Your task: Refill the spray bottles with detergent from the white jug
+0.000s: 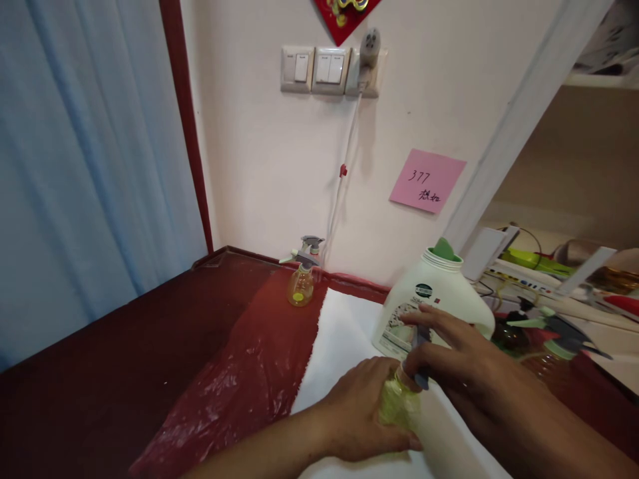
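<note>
My left hand (pixel 367 409) is wrapped round the body of a small yellowish see-through spray bottle (pixel 399 399), low in the view over a white sheet (pixel 344 339). Over the bottle's top, the fingers of my right hand (pixel 449 352) close round its grey spray head (pixel 421 339), which they partly cover. Just behind both hands stands a large pale green detergent jug (pixel 424 289), its neck uncapped with a green spout (pixel 443 249) showing.
Farther back, a yellow spray bottle (pixel 300 287) stands on clear plastic film over the dark red table (pixel 124 359), another sprayer behind it. At right are a larger spray bottle (pixel 554 359) and a cluttered shelf (pixel 599 80). A cord (pixel 335 206) hangs from the wall socket.
</note>
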The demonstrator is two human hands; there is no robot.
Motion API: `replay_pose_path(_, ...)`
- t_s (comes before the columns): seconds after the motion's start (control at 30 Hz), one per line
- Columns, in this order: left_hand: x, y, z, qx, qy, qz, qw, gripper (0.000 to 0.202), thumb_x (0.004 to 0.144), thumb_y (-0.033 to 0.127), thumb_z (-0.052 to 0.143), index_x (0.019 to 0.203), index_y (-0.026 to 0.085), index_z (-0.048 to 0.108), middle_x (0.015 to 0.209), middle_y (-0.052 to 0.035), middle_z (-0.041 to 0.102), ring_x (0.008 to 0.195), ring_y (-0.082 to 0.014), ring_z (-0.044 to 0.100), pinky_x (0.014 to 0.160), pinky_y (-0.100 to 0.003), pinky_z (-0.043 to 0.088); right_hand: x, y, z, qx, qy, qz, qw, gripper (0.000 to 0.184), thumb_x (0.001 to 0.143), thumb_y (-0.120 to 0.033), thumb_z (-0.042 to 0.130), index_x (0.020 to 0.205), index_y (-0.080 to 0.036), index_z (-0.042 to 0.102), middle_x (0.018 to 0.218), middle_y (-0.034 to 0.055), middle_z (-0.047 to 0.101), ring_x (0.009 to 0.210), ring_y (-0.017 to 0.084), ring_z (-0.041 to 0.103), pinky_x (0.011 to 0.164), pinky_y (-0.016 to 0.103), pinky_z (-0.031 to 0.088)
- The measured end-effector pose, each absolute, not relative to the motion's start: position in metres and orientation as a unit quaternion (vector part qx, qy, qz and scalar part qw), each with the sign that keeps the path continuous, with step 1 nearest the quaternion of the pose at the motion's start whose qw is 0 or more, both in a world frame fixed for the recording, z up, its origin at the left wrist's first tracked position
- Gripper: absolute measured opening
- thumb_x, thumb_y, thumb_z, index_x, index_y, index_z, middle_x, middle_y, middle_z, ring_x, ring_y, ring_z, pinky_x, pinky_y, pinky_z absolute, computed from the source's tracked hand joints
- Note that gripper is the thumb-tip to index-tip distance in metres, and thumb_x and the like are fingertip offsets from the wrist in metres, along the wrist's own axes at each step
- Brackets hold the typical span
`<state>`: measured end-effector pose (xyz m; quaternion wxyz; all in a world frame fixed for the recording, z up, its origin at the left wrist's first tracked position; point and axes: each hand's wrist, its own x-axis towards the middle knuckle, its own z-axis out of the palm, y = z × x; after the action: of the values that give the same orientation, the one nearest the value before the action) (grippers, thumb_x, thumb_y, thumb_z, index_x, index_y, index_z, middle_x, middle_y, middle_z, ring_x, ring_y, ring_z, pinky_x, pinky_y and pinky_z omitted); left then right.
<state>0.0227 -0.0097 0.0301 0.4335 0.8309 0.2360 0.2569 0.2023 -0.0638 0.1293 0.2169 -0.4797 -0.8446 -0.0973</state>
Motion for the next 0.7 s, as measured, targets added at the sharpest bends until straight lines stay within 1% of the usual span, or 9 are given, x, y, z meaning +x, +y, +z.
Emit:
replay_pose_path(0.1, 0.0223, -0.0103, 0.0317, 0.833, 0.234, 0.254, 0.432, 0.064, 0.068, 0.047, 0.081, 0.123, 0.024, 0.055, 0.121, -0.0086, 0.060, 0.112, -0.0330, 0.056, 0.097, -0.050, 0.045, 0.2025, -0.0648, 0.1307, -0.470, -0.852, -0.099, 0.208, 0.032, 0.090, -0.016, 0.042, 0.076, -0.028, 0.069, 0.126, 0.0082, 0.067, 0.122, 0.033, 0.060, 0.080, 0.052, 0.060)
replay_pose_path(0.17, 0.0214, -0.0104, 0.0330, 0.832, 0.229, 0.257, 0.435, 0.063, 0.069, 0.048, 0.080, 0.122, 0.024, 0.055, 0.119, -0.0077, 0.061, 0.110, -0.0321, 0.057, 0.095, -0.049, 0.045, 0.2016, -0.0662, 0.1330, -0.465, -0.854, -0.104, 0.208, 0.033, 0.090, -0.015, 0.042, 0.076, -0.029, 0.069, 0.124, 0.0081, 0.068, 0.122, 0.032, 0.061, 0.080, 0.051, 0.061)
replay_pose_path(0.3, 0.0189, -0.0110, 0.0340, 0.829, 0.225, 0.259, 0.441, 0.047, 0.082, 0.051, 0.069, 0.121, 0.026, 0.056, 0.119, -0.0052, 0.062, 0.110, -0.0298, 0.056, 0.096, -0.046, 0.045, 0.1994, -0.0698, 0.1356, -0.460, -0.856, -0.113, 0.206, 0.037, 0.090, -0.011, 0.038, 0.077, -0.028, 0.068, 0.121, 0.0095, 0.070, 0.120, 0.031, 0.063, 0.078, 0.048, 0.063)
replay_pose_path(0.37, 0.0186, -0.0116, 0.0332, 0.828, 0.223, 0.264, 0.442, 0.043, 0.087, 0.051, 0.064, 0.122, 0.027, 0.057, 0.119, -0.0048, 0.062, 0.111, -0.0295, 0.056, 0.097, -0.046, 0.044, 0.1994, -0.0708, 0.1343, -0.455, -0.859, -0.117, 0.202, 0.037, 0.090, -0.009, 0.037, 0.079, -0.028, 0.067, 0.122, 0.0102, 0.069, 0.121, 0.030, 0.062, 0.078, 0.048, 0.063)
replay_pose_path(0.53, 0.0195, -0.0123, 0.0324, 0.825, 0.227, 0.269, 0.443, 0.044, 0.087, 0.053, 0.063, 0.121, 0.027, 0.057, 0.120, -0.0050, 0.062, 0.110, -0.0300, 0.055, 0.097, -0.046, 0.044, 0.2019, -0.0710, 0.1287, -0.440, -0.867, -0.117, 0.201, 0.036, 0.089, -0.005, 0.037, 0.087, -0.027, 0.065, 0.128, 0.0104, 0.066, 0.130, 0.028, 0.055, 0.086, 0.050, 0.061)
replay_pose_path(0.7, 0.0196, -0.0123, 0.0362, 0.822, 0.222, 0.268, 0.451, 0.040, 0.090, 0.052, 0.058, 0.122, 0.027, 0.058, 0.119, -0.0048, 0.062, 0.110, -0.0298, 0.055, 0.097, -0.047, 0.043, 0.2032, -0.0728, 0.1290, -0.440, -0.870, -0.112, 0.191, 0.034, 0.090, -0.006, 0.036, 0.087, -0.027, 0.064, 0.128, 0.0093, 0.066, 0.131, 0.026, 0.054, 0.089, 0.046, 0.060)
